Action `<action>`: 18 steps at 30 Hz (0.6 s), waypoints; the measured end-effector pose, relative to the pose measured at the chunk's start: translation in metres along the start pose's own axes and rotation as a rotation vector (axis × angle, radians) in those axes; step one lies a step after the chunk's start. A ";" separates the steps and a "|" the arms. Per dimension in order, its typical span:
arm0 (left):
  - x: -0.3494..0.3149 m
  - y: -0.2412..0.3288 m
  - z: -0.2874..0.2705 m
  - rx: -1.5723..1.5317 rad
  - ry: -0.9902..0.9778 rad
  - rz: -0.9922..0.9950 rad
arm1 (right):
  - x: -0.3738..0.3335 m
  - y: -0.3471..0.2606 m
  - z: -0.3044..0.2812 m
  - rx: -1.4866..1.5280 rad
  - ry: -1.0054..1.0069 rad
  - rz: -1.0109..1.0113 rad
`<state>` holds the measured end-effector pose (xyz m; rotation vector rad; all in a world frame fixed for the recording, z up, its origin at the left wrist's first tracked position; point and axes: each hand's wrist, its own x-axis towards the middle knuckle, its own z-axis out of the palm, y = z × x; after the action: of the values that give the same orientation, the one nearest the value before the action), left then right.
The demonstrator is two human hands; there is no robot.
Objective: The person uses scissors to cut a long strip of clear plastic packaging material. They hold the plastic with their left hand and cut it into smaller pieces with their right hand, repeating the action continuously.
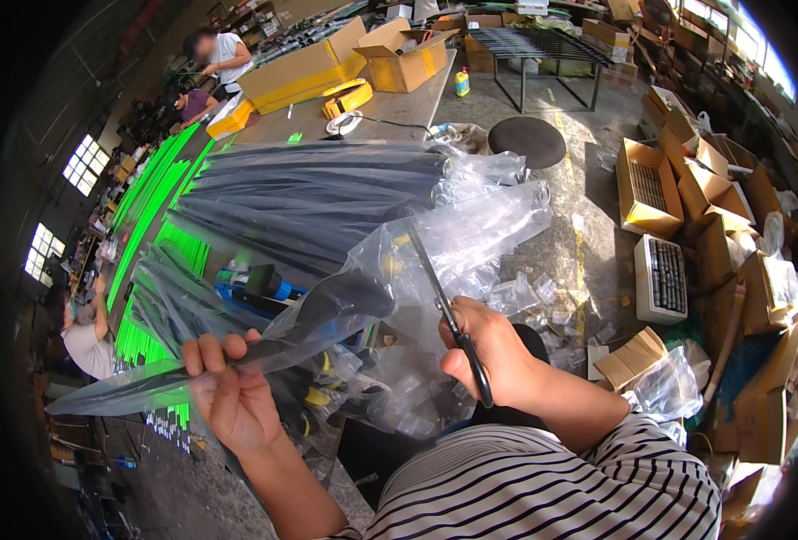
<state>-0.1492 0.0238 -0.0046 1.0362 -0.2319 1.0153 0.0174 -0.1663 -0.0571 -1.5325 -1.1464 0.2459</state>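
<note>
My left hand [228,391] grips a long black rod wrapped in a clear plastic sleeve [318,315], held slantwise over my lap. My right hand [489,351] holds black-handled scissors [448,315], blades pointing up and left into the loose plastic end [471,234] of the sleeve. Behind, a pile of the same black bagged rods [309,198] lies across the worktable.
Bright green rods [151,207] lie along the table's left. Yellow cardboard boxes [399,58], a tape roll [345,121] and a round black stool [527,141] stand beyond. Open cartons [651,184] and plastic scraps [543,301] litter the floor at right. Other people work at far left.
</note>
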 end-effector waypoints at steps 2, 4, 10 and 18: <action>-0.001 0.002 -0.001 0.001 0.010 -0.002 | 0.000 -0.001 0.000 0.002 -0.014 0.021; -0.001 0.002 -0.001 -0.005 0.006 -0.006 | 0.000 -0.002 -0.001 0.006 -0.002 0.017; -0.001 0.004 -0.001 -0.004 -0.007 -0.009 | -0.006 0.000 0.004 0.083 0.016 0.059; 0.000 0.001 0.005 -0.014 -0.016 -0.025 | -0.001 -0.001 -0.002 0.011 0.087 -0.091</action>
<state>-0.1485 0.0201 -0.0019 1.0331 -0.2387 0.9820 0.0181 -0.1681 -0.0562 -1.4633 -1.1408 0.1227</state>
